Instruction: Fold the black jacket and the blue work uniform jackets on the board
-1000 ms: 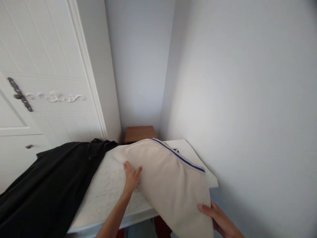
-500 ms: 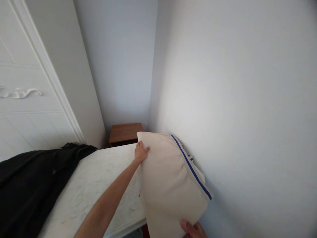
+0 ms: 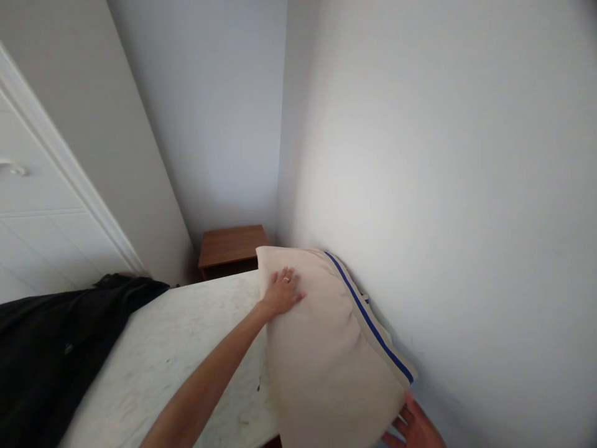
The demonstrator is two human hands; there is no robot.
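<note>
A folded piece of beige fabric (image 3: 321, 336) with a blue stripe along its right side lies on a white, marked surface (image 3: 205, 336), close to the wall. My left hand (image 3: 282, 292), wearing a ring, rests flat on the upper left part of the fabric with its fingers spread. At the lower right corner of the cloth is my right hand (image 3: 417, 426), fingers apart and touching or just beside the edge. Part of that hand is cut off by the bottom of the view.
Black cloth (image 3: 69, 348) is draped over the left side of the white surface. Beyond the far edge stands a brown wooden cabinet (image 3: 233, 244) in the corner. A white wardrobe (image 3: 41, 186) is at the left, and a pale wall (image 3: 443, 186) bounds the right.
My left hand has shifted from the fabric's left edge onto its top and flattened. My right hand has moved right from the near edge to the lower right corner, its fingers spreading.
</note>
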